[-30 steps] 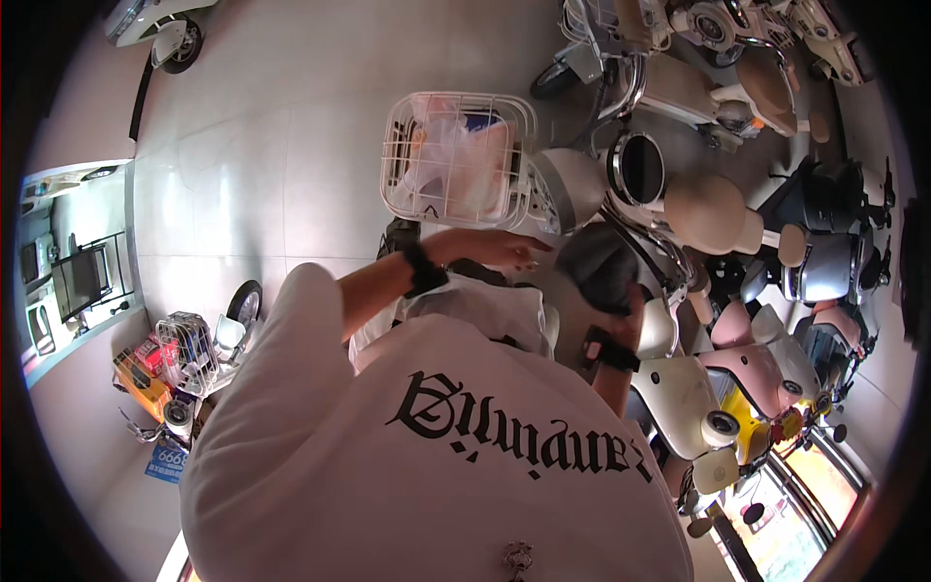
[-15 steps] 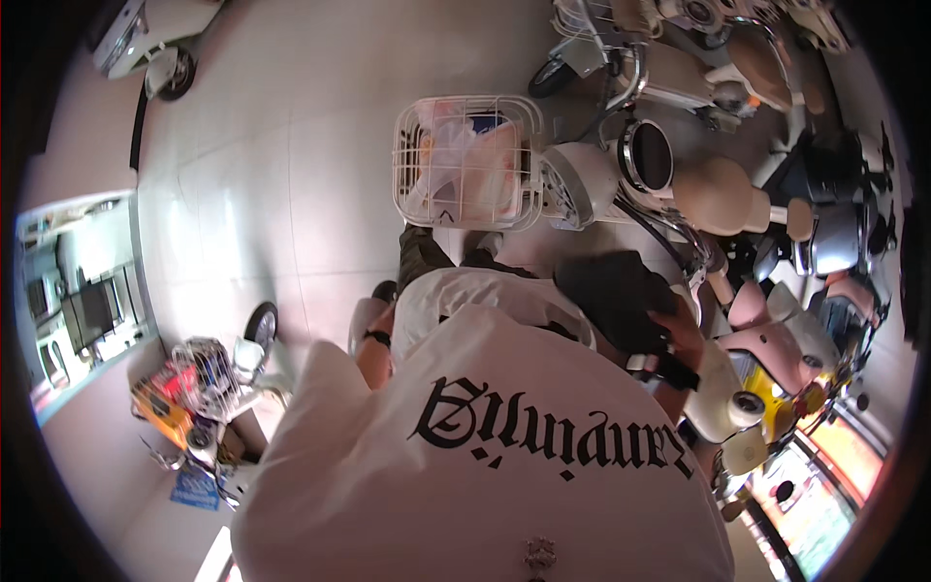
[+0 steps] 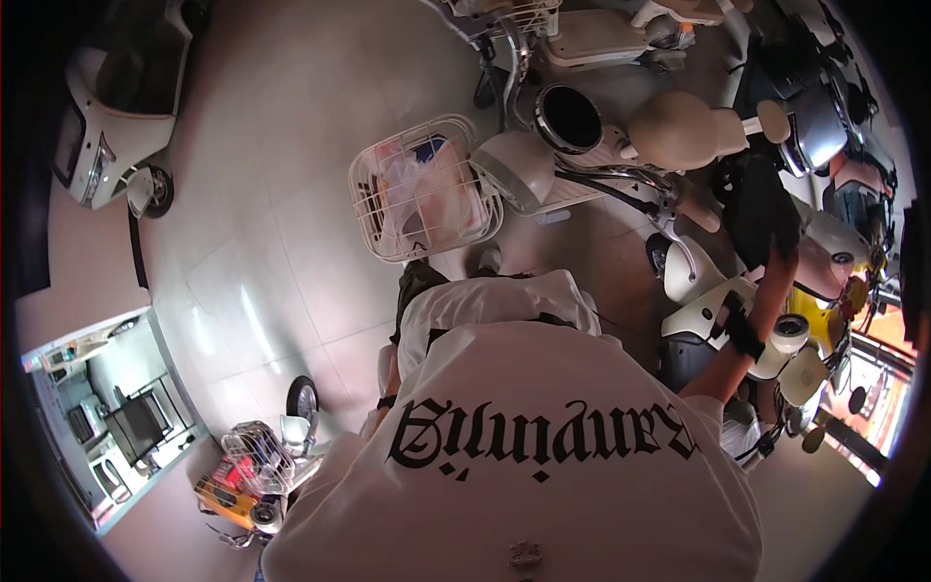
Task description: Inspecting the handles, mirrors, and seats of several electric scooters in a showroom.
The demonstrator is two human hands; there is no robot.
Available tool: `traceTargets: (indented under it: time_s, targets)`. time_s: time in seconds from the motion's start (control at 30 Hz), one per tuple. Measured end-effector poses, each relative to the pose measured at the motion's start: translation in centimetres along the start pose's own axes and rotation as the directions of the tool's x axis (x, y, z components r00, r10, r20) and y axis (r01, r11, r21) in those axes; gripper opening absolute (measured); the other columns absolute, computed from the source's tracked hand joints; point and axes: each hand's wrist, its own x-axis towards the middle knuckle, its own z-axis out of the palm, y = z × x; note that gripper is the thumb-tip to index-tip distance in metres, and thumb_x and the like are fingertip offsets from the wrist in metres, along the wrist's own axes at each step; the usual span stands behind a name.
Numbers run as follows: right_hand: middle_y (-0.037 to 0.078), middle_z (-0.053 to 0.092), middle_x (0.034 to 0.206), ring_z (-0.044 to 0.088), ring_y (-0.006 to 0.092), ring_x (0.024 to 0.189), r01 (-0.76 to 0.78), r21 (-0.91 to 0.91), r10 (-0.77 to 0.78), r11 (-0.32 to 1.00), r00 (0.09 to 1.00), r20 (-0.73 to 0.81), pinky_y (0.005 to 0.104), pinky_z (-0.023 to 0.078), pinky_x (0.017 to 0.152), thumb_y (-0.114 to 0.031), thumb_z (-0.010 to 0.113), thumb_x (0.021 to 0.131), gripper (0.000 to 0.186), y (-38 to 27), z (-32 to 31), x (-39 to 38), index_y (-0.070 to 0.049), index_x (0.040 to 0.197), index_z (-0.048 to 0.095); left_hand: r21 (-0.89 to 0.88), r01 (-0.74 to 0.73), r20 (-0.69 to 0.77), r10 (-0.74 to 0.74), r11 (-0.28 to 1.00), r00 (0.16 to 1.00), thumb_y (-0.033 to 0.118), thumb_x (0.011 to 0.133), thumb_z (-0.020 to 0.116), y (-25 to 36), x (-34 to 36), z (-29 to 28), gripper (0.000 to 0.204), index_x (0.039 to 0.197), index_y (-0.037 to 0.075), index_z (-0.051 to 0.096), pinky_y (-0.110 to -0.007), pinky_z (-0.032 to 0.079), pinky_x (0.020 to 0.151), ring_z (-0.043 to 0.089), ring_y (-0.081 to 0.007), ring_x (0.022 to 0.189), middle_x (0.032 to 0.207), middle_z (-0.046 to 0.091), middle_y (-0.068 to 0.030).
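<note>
My right hand [image 3: 782, 242], with a dark band at the wrist, reaches out to the right and grips a limp black cloth-like thing [image 3: 759, 199]. Its exact kind cannot be made out. It hangs in front of the parked scooters, near a tan rounded seat [image 3: 676, 128]. My left hand [image 3: 394, 367] is down at my side by the waist; only a sliver shows past my white shirt [image 3: 543, 388], and its fingers are hidden. Ahead of me stands a cream scooter with a headlamp [image 3: 514, 173], a round dark disc [image 3: 568, 118] and a white wire basket [image 3: 361, 209] holding plastic bags [image 3: 436, 194].
More scooters crowd the right side, one with a yellow body [image 3: 819, 315]. A pale vehicle [image 3: 102, 145] stands at the far left. At the lower left are another basket scooter [image 3: 257, 456] and a window-like opening with a monitor [image 3: 136, 427]. Grey tiles [image 3: 281, 194] cover the floor.
My right hand has swung from beside my waist out to the right, carrying the black thing with it. The view has turned, so the basket sits further left and tilted.
</note>
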Motion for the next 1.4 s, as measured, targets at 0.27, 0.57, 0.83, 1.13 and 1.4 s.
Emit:
traceTargets:
  time_s: [0.27, 0.57, 0.83, 1.13, 1.4]
  targets:
    - [0.021, 0.059, 0.118, 0.056, 0.0389, 0.110, 0.167, -0.070, -0.161, 0.983, 0.984, 0.079, 0.0427, 0.047, 0.091, 0.009, 0.045, 0.077, 0.053, -8.4, 11.8, -3.2, -0.007, 0.128, 0.051, 0.167, -0.190, 0.008, 0.191, 0.968, 0.982, 0.033, 0.092, 0.052, 5.8, 1.4, -6.9, 0.035, 0.086, 0.002, 0.066, -0.036, 0.049, 0.063, 0.062, -0.0249, 0.065, 0.071, 0.065, -0.0102]
    - [0.020, 0.064, 0.112, 0.062, 0.0323, 0.105, -0.214, 0.184, 0.219, 0.959, 0.976, -0.004, 0.0379, 0.048, 0.089, 0.010, 0.041, 0.076, 0.048, -10.6, 10.2, -1.3, -0.003, 0.118, 0.060, 0.340, -0.595, 0.251, 0.539, 0.728, 0.804, 0.027, 0.099, 0.044, 32.3, -7.7, -18.9, 0.033, 0.085, 0.002, 0.061, -0.031, 0.050, 0.073, 0.064, -0.0167, 0.077, 0.078, 0.066, -0.0054]
    - [0.017, 0.058, 0.122, 0.055, 0.0327, 0.114, 0.115, 0.122, -0.121, 0.986, 0.992, 0.043, 0.0409, 0.046, 0.096, 0.010, 0.047, 0.071, 0.051, -19.8, 14.2, -7.7, -0.005, 0.119, 0.056, 0.558, -0.829, 0.134, 0.983, 0.032, 0.129, 0.017, 0.077, 0.071, 51.7, -12.8, -12.5, 0.059, 0.130, 0.005, 0.049, -0.040, 0.039, 0.100, 0.049, -0.0325, 0.119, 0.128, 0.052, -0.0164]
    - [0.022, 0.063, 0.093, 0.060, 0.0406, 0.089, -0.303, 0.312, 0.142, 0.901, 0.883, 0.448, 0.0430, 0.049, 0.078, 0.007, 0.051, 0.064, 0.040, -23.1, 11.6, -14.6, -0.001, 0.103, 0.061, 0.371, -0.903, 0.600, 0.798, -0.214, 0.058, 0.036, 0.068, 0.079, 52.2, -9.7, -5.4, 0.092, 0.140, 0.003, 0.033, -0.043, 0.045, 0.095, 0.050, -0.0385, 0.118, 0.141, 0.036, -0.0236]
    - [0.022, 0.064, 0.091, 0.062, 0.0390, 0.085, -0.218, 0.423, 0.000, 0.880, 0.888, 0.459, 0.0413, 0.050, 0.077, 0.003, 0.058, 0.067, 0.041, -24.7, 8.2, -4.6, -0.001, 0.107, 0.061, 0.441, -0.874, 0.268, 0.900, 0.202, 0.343, 0.009, 0.073, 0.066, 55.5, -13.3, -6.9, 0.076, 0.141, 0.015, 0.033, -0.046, 0.051, 0.073, 0.063, -0.0400, 0.087, 0.096, 0.064, -0.0217]
